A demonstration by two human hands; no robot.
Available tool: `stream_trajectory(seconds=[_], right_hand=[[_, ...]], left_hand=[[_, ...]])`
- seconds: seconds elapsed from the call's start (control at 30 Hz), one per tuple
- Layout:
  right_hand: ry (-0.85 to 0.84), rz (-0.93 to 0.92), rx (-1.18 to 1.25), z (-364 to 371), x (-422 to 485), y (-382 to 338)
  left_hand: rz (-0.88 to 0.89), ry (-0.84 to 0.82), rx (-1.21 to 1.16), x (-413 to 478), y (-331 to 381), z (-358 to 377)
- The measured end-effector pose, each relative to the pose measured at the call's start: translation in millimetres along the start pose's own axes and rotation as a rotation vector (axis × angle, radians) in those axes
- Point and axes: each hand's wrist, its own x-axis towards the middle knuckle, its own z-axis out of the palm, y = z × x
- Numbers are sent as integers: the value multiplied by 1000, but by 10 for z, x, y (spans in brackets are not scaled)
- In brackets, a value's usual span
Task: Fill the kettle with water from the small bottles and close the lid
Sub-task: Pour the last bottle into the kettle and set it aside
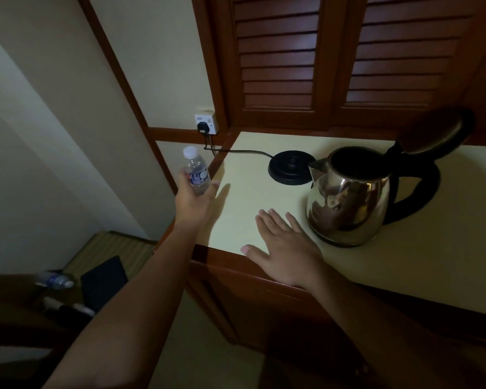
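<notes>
At the far left, low in the scene, a second small bottle [55, 280] lies on its side on a dark surface, well apart from the cabinet. Further right, the left hand [192, 202] is held out over the left edge of the pale tabletop [264, 203], its fingers [212, 189] wrapped around the lower part of a small bottle [196, 170] that stands nearly upright with its white cap on. Behind it, a black plug [203, 127] sits in a wall socket, and a cord [244, 151] runs right along the tabletop to the round black base [288, 167]. The right hand [285, 248] is spread palm down at the near edge of the tabletop, fingers apart and holding nothing. Just to its right stands the steel kettle [348, 206], off its base and touching none of the hands, with its lid [438, 136] swung up and open above the black handle [421, 192].
</notes>
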Motion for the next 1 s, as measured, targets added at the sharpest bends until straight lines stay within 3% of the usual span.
stream_trajectory(seconds=[0.23, 0.47, 0.6, 0.77, 1.0], right_hand=[[155, -10, 177, -17, -48, 6], [608, -95, 379, -96, -366, -1], [760, -131, 501, -260, -631, -50], [676, -73, 499, -785, -741, -95], [612, -74, 199, -1045, -764, 162]], left_hand=[[28, 95, -3, -171, -16, 25], [108, -112, -11, -1020, 53, -83], [159, -253, -58, -1379, 107, -56], [211, -379, -103, -1600, 205, 189], [188, -475, -81, -1770, 256, 432]])
